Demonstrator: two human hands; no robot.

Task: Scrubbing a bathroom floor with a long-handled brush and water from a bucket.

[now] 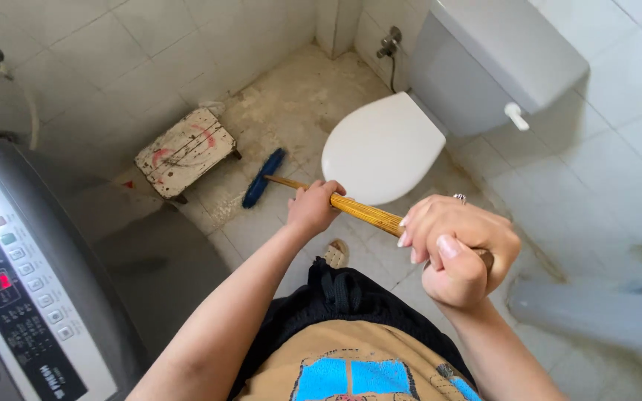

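My left hand (312, 207) and my right hand (455, 251) both grip the yellow wooden handle (365, 212) of a floor brush. The left hand holds it lower down, the right hand near its top end. The blue brush head (263, 177) rests on the stained tile floor (291, 111), between a small worn stool (185, 151) and the toilet. A ring shows on my right hand.
A white toilet with its lid (380, 148) down and a grey cistern (499, 59) stands ahead on the right. A grey washing machine (31, 289) with a button panel fills the left. A water valve (389, 41) sits in the far corner. Tiled walls enclose the room.
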